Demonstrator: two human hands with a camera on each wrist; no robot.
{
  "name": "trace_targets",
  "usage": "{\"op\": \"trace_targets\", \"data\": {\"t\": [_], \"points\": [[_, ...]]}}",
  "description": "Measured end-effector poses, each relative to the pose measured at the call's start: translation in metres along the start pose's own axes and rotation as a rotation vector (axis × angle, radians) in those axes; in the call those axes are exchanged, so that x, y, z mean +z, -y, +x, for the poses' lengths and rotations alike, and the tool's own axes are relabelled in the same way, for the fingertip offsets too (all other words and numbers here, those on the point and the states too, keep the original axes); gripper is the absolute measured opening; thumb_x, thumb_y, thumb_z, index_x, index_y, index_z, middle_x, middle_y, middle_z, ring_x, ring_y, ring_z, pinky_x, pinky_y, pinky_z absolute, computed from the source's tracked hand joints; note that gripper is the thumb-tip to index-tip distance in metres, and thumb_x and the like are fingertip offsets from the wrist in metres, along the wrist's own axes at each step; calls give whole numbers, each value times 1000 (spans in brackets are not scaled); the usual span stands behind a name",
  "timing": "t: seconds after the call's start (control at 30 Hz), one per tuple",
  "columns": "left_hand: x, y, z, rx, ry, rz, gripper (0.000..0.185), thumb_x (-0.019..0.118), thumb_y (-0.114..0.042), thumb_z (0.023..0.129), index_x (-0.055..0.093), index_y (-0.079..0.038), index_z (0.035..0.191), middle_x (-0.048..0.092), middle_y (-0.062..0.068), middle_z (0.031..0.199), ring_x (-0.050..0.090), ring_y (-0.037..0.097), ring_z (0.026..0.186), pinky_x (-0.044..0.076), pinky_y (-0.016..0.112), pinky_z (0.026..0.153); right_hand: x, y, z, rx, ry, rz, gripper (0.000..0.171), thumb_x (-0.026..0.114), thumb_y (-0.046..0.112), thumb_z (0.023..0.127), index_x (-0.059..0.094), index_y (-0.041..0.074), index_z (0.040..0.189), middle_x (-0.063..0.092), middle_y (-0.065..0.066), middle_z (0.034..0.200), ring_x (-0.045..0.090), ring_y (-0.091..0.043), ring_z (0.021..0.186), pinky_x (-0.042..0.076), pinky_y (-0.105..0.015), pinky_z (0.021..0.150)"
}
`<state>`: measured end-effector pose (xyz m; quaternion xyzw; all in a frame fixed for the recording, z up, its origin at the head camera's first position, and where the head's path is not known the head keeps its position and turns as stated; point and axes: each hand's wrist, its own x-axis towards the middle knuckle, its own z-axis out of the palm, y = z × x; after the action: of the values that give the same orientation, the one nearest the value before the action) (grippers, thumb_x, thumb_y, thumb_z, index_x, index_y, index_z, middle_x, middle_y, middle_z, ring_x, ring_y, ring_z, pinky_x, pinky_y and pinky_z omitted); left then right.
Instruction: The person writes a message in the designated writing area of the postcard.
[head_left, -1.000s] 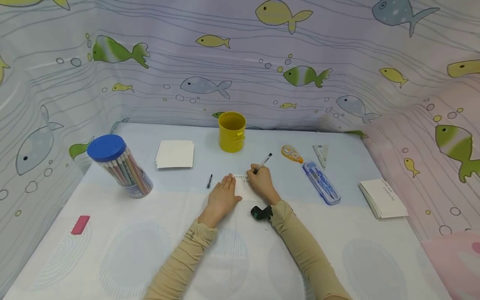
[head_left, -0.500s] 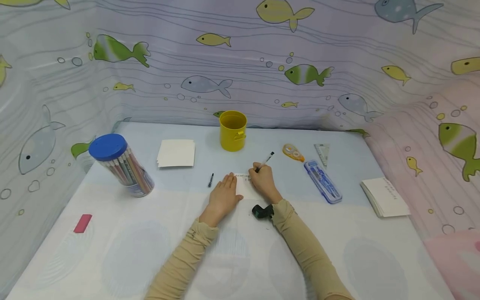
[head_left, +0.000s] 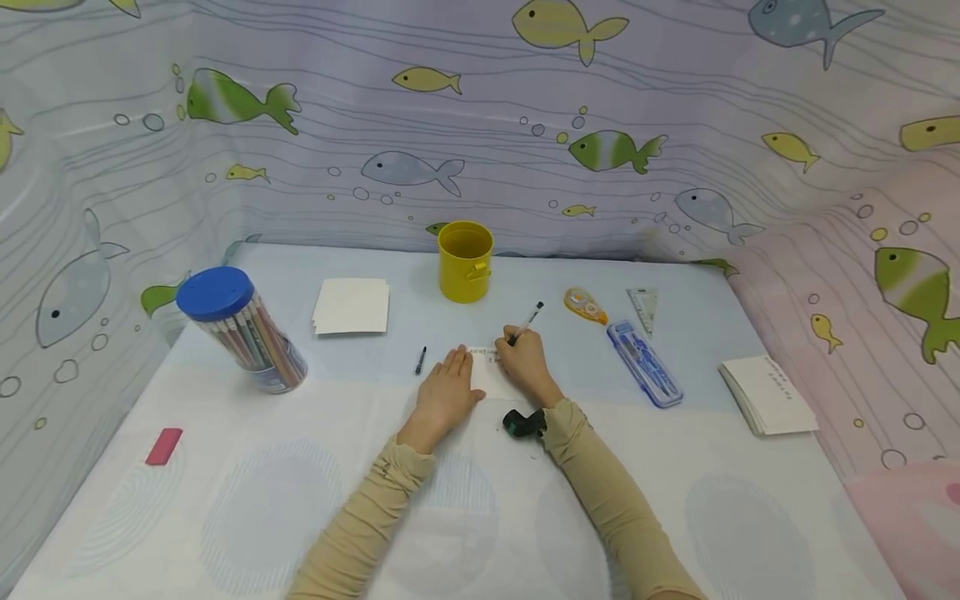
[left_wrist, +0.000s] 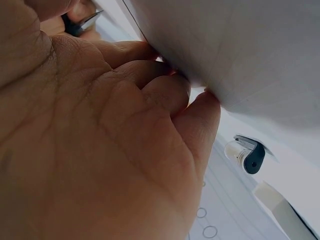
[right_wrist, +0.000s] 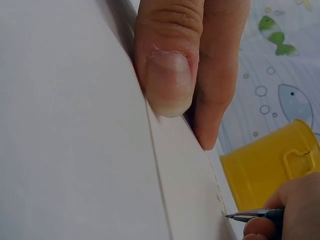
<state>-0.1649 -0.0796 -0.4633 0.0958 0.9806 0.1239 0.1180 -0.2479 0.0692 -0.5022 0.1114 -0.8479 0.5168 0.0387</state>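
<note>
My left hand (head_left: 444,400) lies palm down with straight fingers, resting on the left side of a small white paper card (head_left: 492,383). Handwriting runs along the card's far edge. My right hand (head_left: 527,358) grips a pen (head_left: 536,312) over the card. In the right wrist view the pen's pointed tip (right_wrist: 231,216) meets the card beside the written marks. Left of my left hand lies a loose dark pen cap (head_left: 421,360), and the left wrist view has this cap (left_wrist: 254,157) beyond the fingers.
A yellow bucket (head_left: 465,275) stands behind the hands. Blank cards (head_left: 351,306), a blue-lidded pencil jar (head_left: 277,350) and a red block (head_left: 163,447) are leftward. Rightward lie an orange correction tape (head_left: 585,306), a set square (head_left: 643,308), a blue case (head_left: 645,364) and written cards (head_left: 768,394).
The pen in my right hand shifts and tilts slightly, with small movements over the card. My left hand stays in place. The whole head view shifts a little.
</note>
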Motion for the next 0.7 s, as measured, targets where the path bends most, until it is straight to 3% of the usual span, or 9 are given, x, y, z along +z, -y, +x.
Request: {"op": "trace_targets", "data": {"t": [0.23,0.43,0.7], "points": [[1,0,1,2,3,11,73,53,-39,98,27,4,150,20,18,160,20,31,150,24,45,121,0,0,0,-1,11,39,38,48,3,89,33,13,55,35,6,40,31,-5,34,22,-19,36],[0,1,3,8,-18,19,72,54,-38,98,28,4,150,21,19,160,21,31,149,26,46,121,-1,1,2,-27,16,-1,38,49,6,90,34,14,55,34,6,41,28,-6,36,21,-19,38],[1,1,1,3,-7,10,72,55,-38,97,28,4,150,21,18,160,21,31,149,26,45,121,-1,1,0,-12,44,3,38,50,5,90,36,13,55,39,6,42,34,-6,36,22,-18,37]]}}
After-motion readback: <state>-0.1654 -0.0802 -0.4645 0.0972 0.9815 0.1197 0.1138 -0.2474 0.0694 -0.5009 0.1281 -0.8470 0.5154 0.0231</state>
